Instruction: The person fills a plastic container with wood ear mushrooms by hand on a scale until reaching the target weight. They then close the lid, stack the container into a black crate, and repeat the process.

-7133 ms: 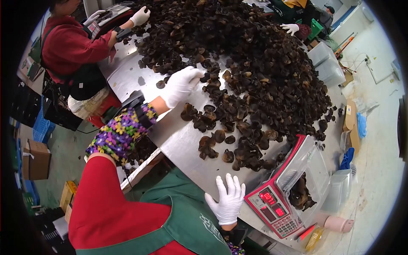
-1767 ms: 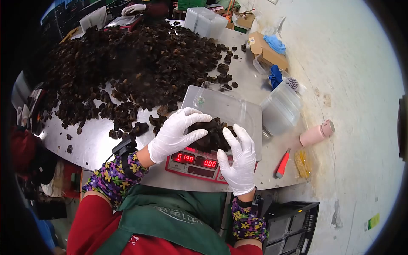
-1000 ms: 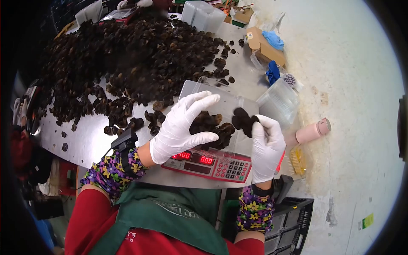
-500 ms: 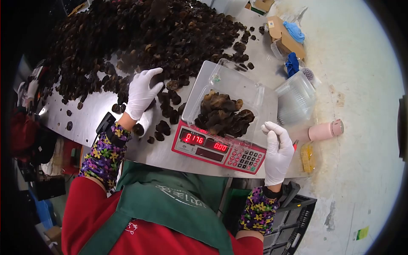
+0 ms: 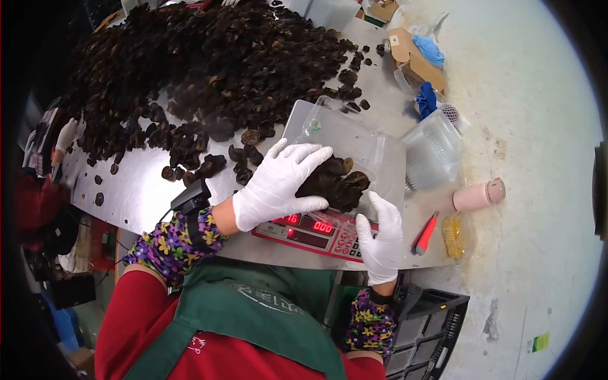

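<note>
Dark brown wood ear mushrooms (image 5: 342, 190) lie piled in a clear plastic box, its lid (image 5: 358, 136) folded back, on a red digital scale (image 5: 304, 240). My left hand (image 5: 285, 183), in a white glove, reaches over the pile's left side with fingers spread, covering part of the display. Whether it touches the mushrooms is hard to tell. My right hand (image 5: 381, 244), also gloved, is at the box's lower right corner, thumb and fingers apart, beside the keypad. Nothing shows in its fingers. The box's near left side is hidden by my left hand.
A large heap of wood ears (image 5: 209, 57) spreads over the metal table. To the right are stacked clear boxes (image 5: 434, 149), a pink bottle (image 5: 480, 194), a red-handled tool (image 5: 427, 234) and a yellow brush (image 5: 453, 235). A co-worker's gloved hand (image 5: 66, 135) is at far left.
My left hand has moved right from the loose mushrooms to over the box. My right hand has shifted left to the box's corner, its fingers parting; the red-handled tool now shows fully.
</note>
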A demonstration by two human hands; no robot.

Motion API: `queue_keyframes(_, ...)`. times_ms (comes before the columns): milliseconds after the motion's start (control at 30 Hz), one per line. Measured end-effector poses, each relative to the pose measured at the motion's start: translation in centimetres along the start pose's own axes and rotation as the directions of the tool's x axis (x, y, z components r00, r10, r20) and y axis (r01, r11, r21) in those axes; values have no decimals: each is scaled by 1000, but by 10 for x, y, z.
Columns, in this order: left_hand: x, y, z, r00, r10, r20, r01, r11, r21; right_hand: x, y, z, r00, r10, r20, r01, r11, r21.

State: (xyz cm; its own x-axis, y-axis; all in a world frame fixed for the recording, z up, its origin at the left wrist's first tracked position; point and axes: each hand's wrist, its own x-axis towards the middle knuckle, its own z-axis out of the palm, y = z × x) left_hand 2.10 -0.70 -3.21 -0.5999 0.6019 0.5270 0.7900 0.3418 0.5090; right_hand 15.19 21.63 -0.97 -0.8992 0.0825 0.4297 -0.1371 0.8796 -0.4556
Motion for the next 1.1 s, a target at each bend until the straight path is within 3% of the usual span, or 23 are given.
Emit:
queue_keyframes(133, 18, -12, -2, 996, -79, 50, 71, 988, 139, 0, 3, -1, 1000, 19, -15, -19, 1000, -22)
queue_keyframes(233, 15, -14, -6, 996, -86, 10, 85, 995, 58, 16, 16, -10, 989, 143, -24, -138, 978, 155)
queue_keyframes(267, 10, -12, -8, 996, -78, -39, 77, 996, -43, 23, 22, -11, 990, 139, -29, -132, 979, 157)
queue_keyframes(333, -1, -9, -15, 993, -74, -91, 61, 989, -138, 39, 35, -10, 951, 310, -23, -263, 841, 472)
queue_keyframes(400, -14, -7, -24, 968, -197, -153, 160, 960, -228, 60, 40, -14, 938, 346, 38, -316, 802, 506)
queue_keyframes(467, -30, -10, -25, 917, -375, -138, 309, 884, -351, 79, 47, -12, 865, 467, 186, -452, 559, 695)
queue_keyframes(500, -34, -7, -21, 865, -495, -85, 370, 742, -559, 87, 58, -7, 860, 444, 251, -464, 477, 746)
queue_keyframes(533, -37, -3, -18, 806, -592, -4, 401, 551, -732, 97, 67, -1, 863, 438, 251, -460, 478, 748)
queue_keyframes(600, -41, -3, -15, 831, -556, -14, 460, 701, -546, 117, 81, 10, 747, 484, 456, -557, 81, 827)
queue_keyframes(633, -38, 1, -17, 827, -562, 18, 491, 705, -512, 124, 88, 14, 716, 461, 524, -587, -9, 810)
queue_keyframes(667, -37, 0, -16, 828, -561, 13, 487, 707, -513, 129, 99, 15, 719, 458, 522, -586, -5, 811)
queue_keyframes(733, -36, -4, -11, 748, -624, 226, 530, 357, -769, 137, 115, 14, 722, 292, 627, -559, -289, 778)
queue_keyframes(767, -34, -4, -11, 742, -630, 227, 545, 372, -752, 135, 107, 10, 722, 293, 627, -559, -288, 778)
queue_keyframes(800, -32, -4, -15, 742, -630, 228, 545, 371, -752, 130, 89, 1, 776, 347, 527, -508, -150, 848)
queue_keyframes(833, -31, -4, -20, 683, -657, 319, 573, 210, -792, 123, 72, -8, 824, 384, 417, -449, -7, 894)
queue_keyframes(867, -29, -5, -24, 620, -666, 416, 588, 42, -808, 111, 57, -16, 820, 389, 419, -451, -9, 892)
queue_keyframes(900, -26, -8, -28, 574, -652, 495, 605, -69, -793, 95, 43, -25, 897, 309, 315, -422, 395, 816)
queue_keyframes(933, -26, -9, -31, 572, -649, 502, 608, -76, -791, 77, 33, -28, 951, 182, 251, -301, 733, 610)
queue_keyframes(967, -25, -9, -33, 565, -632, 531, 611, -111, -784, 58, 26, -26, 970, 123, 207, -209, 859, 468)
queue_keyframes(1000, -26, -9, -34, 559, -612, 559, 614, -148, -776, 38, 17, -21, 983, 55, 177, -107, 947, 303)
queue_keyframes(1033, -26, -8, -32, 572, -625, 531, 652, -46, -757, 23, 1, -13, 978, 149, 144, -190, 920, 341)
queue_keyframes(1067, -28, -8, -29, 568, -622, 538, 653, -56, -755, 11, -3, -2, 978, 199, 69, -210, 902, 378)
queue_keyframes(1100, -31, -9, -25, 568, -624, 537, 658, -48, -751, 4, -10, 1, 907, 393, 147, -413, 771, 484)
